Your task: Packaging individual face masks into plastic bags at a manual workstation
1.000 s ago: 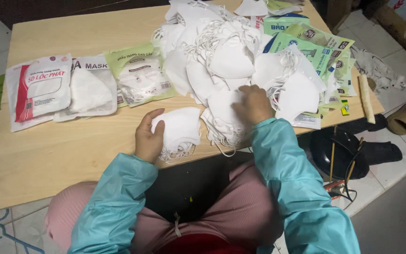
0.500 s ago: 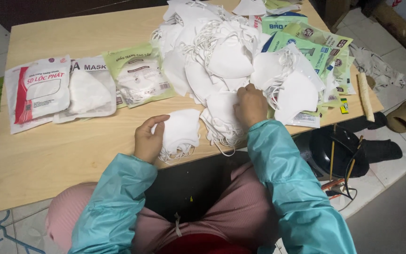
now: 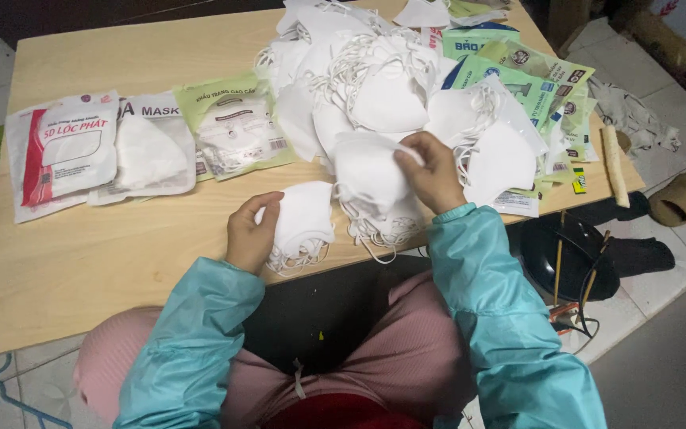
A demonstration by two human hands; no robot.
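While left hand (image 3: 249, 233) steadies stacked masks (image 3: 303, 224) near table edge (image 3: 105, 322), right hand (image 3: 437, 173) pinches another mask (image 3: 368, 171).

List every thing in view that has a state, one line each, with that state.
Left hand: closed on the small mask stack.
Small mask stack: stacked at the table edge, held.
Right hand: pinching a single mask.
Single mask: lifted off the pile.
Mask pile: loose, heaped, ear loops tangled.
Packaged masks: in bags, lying flat.
Green packets: overlapping, flat.
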